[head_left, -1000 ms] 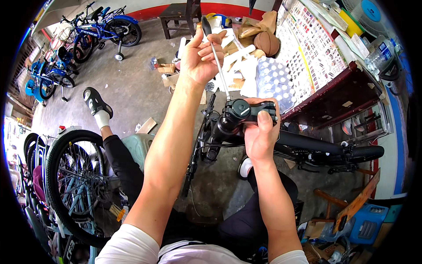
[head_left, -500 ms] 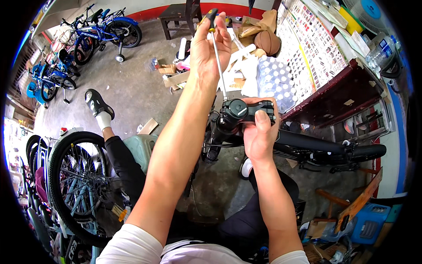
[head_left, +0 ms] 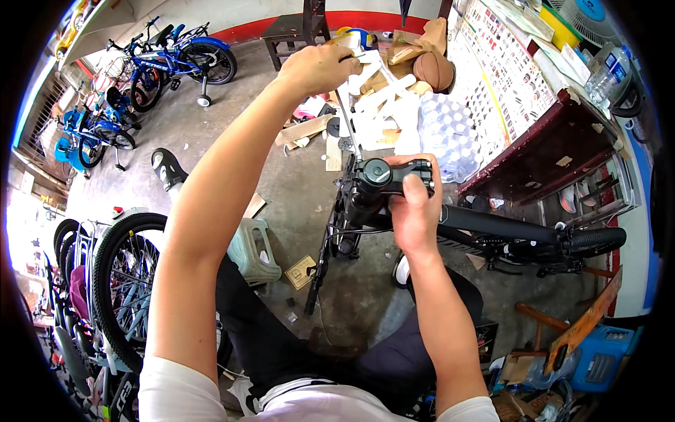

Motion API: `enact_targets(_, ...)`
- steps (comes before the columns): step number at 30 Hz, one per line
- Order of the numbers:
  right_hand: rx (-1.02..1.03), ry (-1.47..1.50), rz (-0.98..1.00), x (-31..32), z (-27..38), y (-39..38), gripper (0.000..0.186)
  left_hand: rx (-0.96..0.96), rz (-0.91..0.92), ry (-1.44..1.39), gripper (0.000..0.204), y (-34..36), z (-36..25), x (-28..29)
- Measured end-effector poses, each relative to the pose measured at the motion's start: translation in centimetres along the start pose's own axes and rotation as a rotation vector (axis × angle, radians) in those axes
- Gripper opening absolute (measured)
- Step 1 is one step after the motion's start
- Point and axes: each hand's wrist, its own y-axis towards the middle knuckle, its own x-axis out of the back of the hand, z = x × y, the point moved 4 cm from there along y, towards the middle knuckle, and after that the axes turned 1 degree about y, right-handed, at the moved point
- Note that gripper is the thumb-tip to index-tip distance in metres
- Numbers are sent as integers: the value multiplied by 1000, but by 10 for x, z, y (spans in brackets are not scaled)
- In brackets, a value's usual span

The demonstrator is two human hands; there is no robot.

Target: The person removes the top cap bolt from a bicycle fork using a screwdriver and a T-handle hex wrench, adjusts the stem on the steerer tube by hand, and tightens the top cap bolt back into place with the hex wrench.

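Observation:
My left hand [head_left: 318, 69] is closed round the handle of a long-shafted screwdriver [head_left: 347, 116], wrist bent over the top. The fingers cover the handle; only the thin metal shaft shows, slanting down to the left side of a black bike stem [head_left: 401, 177]. Its tip meets the stem near a bolt, too small to make out. My right hand [head_left: 416, 218] grips the stem from the right, thumb on top, fingers wrapped round the far side. Below the stem is the bike's black fork [head_left: 346, 243], and its black frame tube [head_left: 492, 224] runs off to the right.
A pale green plastic stool [head_left: 254, 253] stands left of the bike, near a wheel [head_left: 130, 288]. Blue children's bikes [head_left: 172, 63] stand far left. Ahead lie cardboard scraps, bubble wrap [head_left: 446, 133] and a basketball [head_left: 433, 72]. A dark red cabinet [head_left: 548, 151] stands at the right.
My left hand has turned over and shifted left, its back now upward, and the screwdriver handle has become hidden. My right hand stays on the stem. The whole view has shifted slightly.

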Motion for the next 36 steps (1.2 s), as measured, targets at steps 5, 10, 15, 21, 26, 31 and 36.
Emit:
enact_targets(5,-72,-289,47,13,39,33,45,-93,-163,112,49,-7,-15,12)
enact_targets(10,-372,-1035,235,-31,52,106,47,-199,-149,114,43,0,-36,2)
enact_targets(15,-525,-1470,383,-70,18,127,47,-145,-116,31,41,8,-22,-9)
enact_targets(21,-98,-1858,205,-84,9,122,42,-192,-332,-304,36,-14,-15,-4)
enact_targets(26,-11,-1704,250,-77,-5,129,41,157,-989,-888,35,-52,43,-41)
enact_targets(31,-340,-1104,135,-68,0,124,40,514,132,-1981,56,-56,34,-138)
enact_targets(36,-395,-929,139,-75,-15,122,40,195,240,-2343,87,-29,10,-132)
